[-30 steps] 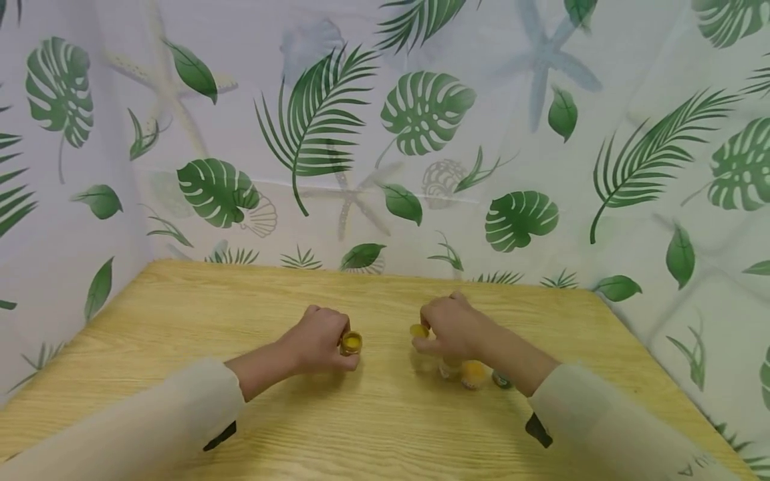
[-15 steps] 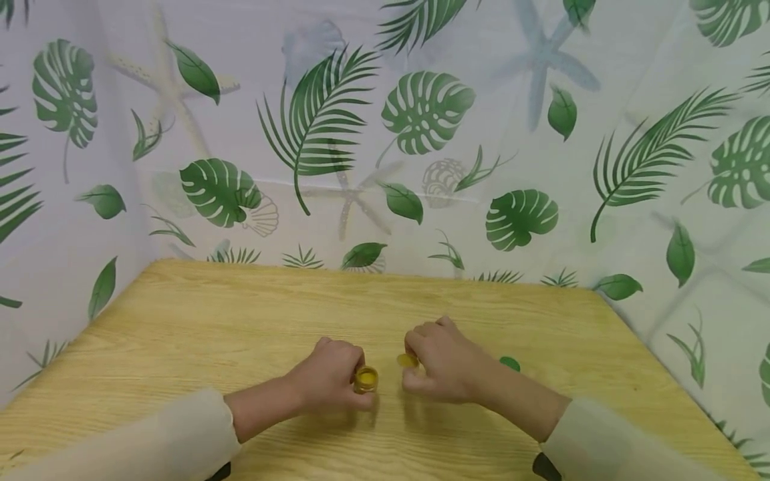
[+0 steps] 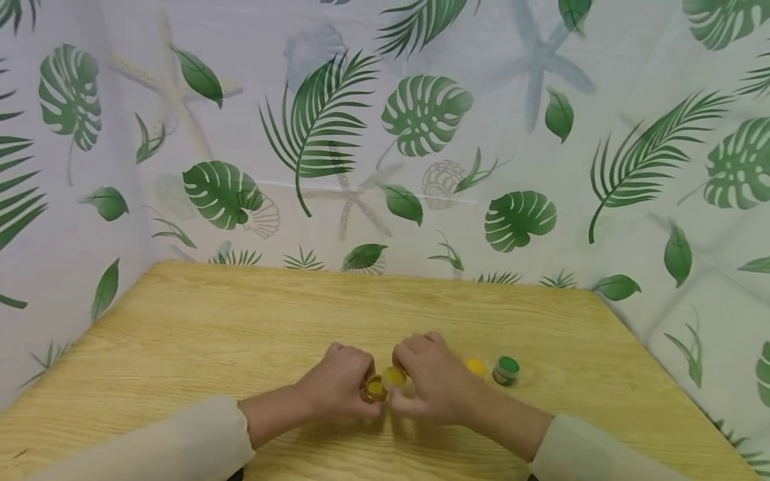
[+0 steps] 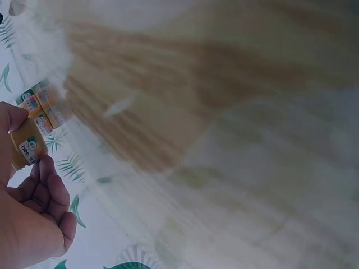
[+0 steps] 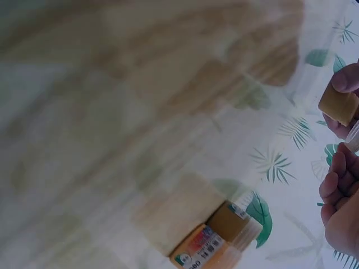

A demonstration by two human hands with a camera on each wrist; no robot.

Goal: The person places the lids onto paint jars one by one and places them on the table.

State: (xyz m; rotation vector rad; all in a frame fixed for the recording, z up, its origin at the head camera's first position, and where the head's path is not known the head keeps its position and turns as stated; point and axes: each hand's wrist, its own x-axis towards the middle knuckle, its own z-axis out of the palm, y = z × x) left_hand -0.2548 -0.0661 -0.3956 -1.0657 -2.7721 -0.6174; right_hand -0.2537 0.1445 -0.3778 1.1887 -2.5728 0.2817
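My left hand (image 3: 338, 386) grips a small ochre-yellow paint jar (image 3: 375, 388) whose open mouth faces up. In the left wrist view, thumb and fingertips hold this labelled jar (image 4: 29, 144) from both sides. Just to its right, my right hand (image 3: 434, 382) pinches a round lid with a yellow face (image 3: 394, 377), tilted beside the jar's rim. Whether lid and rim touch cannot be told. The lid's clear edge (image 5: 353, 137) shows near the fingertips in the right wrist view, with the jar (image 5: 338, 105) above it.
Behind my right forearm stand a green-topped jar (image 3: 506, 370) and a yellow-topped jar (image 3: 476, 367), partly hidden. An orange jar (image 5: 203, 247) and an ochre jar (image 5: 229, 221) stand together in the right wrist view. The wood-grain table (image 3: 259, 307) ends at a leaf-patterned cloth (image 3: 445, 220).
Both hands have come nearer the body and closer together, bringing the lid beside the jar. The green-topped and yellow-topped jars show more fully than half a second ago.
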